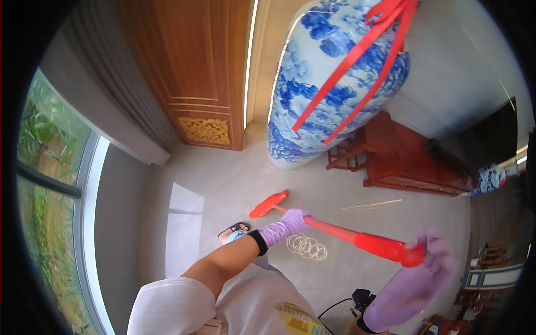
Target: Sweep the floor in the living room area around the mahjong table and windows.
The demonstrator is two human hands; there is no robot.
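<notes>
A red broom [335,230] slants across in front of me, its red head [268,204] down by the floor tiles. My left hand [292,222], in a purple glove, is closed around the thin part of the handle. At the handle's thick upper end is my right hand [437,261], also purple-gloved and blurred by motion. Its fingers are partly raised, and whether they grip the handle is unclear. One foot in a dark sandal [233,229] shows beside the broom head.
A tall blue-and-white porcelain vase [305,113] with a red ribbon [335,79] stands ahead. A reddish wooden cabinet [414,155] and a stool [345,157] are right of it. A wooden door [201,75], grey curtain [121,83] and window [50,138] line the left. A black cable [335,305] runs near my body.
</notes>
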